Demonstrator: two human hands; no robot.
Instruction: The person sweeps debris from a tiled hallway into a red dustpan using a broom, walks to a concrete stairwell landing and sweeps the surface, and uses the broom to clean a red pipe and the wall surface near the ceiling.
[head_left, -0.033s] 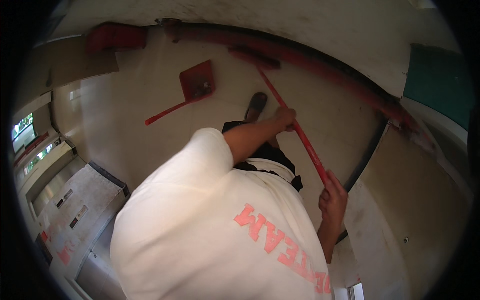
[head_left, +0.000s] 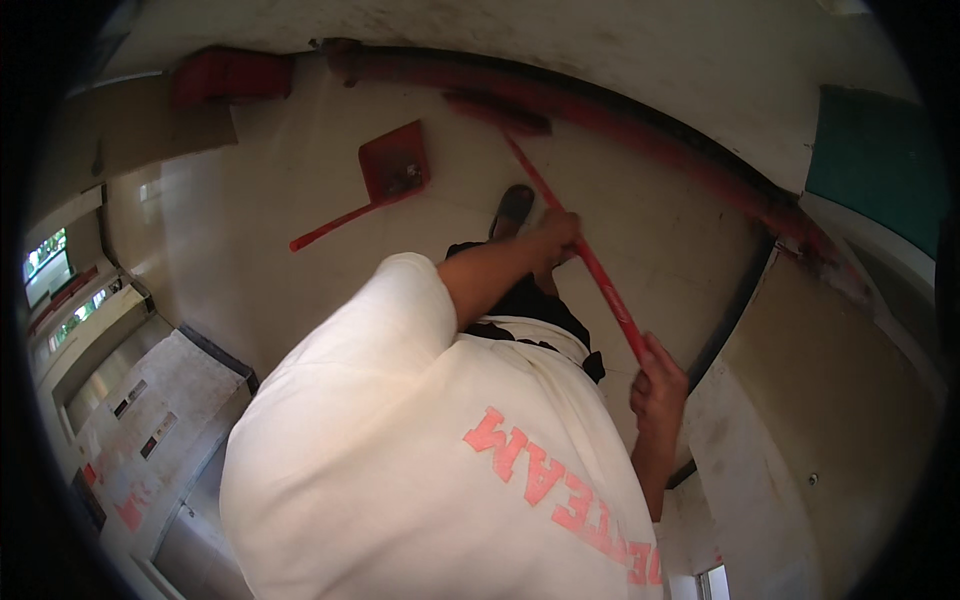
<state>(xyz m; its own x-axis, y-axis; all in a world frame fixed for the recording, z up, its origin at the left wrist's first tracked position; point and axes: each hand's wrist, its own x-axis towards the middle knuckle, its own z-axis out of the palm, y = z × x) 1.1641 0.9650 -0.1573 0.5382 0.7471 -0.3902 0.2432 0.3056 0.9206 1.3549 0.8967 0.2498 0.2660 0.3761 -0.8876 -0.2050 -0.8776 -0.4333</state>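
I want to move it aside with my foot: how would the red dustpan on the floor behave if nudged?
The red dustpan looks like thin plastic, so probably light and apt to slide on the smooth pale floor. Its long handle lies off to one side, so a nudge would likely swing it round. The dark bits lying in the pan might spill.

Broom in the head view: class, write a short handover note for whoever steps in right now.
Left hand: gripping the red broom handle midway.
Right hand: gripping the handle's top end.
Broom head rests on the floor by the red curb.
Red dustpan lies on the floor to the left, untouched, with some debris in it.
Done: some debris collected.
Left: cannot tell how much floor remains.
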